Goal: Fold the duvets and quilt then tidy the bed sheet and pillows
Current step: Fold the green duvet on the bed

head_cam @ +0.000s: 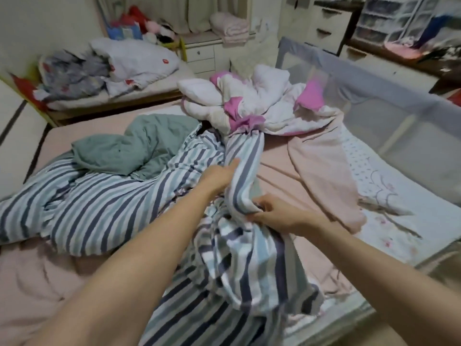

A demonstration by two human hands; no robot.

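A striped blue, grey and white duvet (99,203) with a green underside (129,148) lies crumpled across the pink bed sheet (32,278). My left hand (219,177) grips a raised fold of it, thumb pointing up. My right hand (274,212) pinches the same fold lower down, fingers curled into the cloth. A white and pink duvet (264,101) sits bunched at the far end of the bed. A pale pink quilt (321,176) lies spread to the right, beside a white patterned blanket (366,178).
A grey mesh bed rail (374,96) runs along the right side. A second small bed (154,88) at the back left holds a white and grey bundle (107,68). White drawers (202,56) and shelves stand against the far wall.
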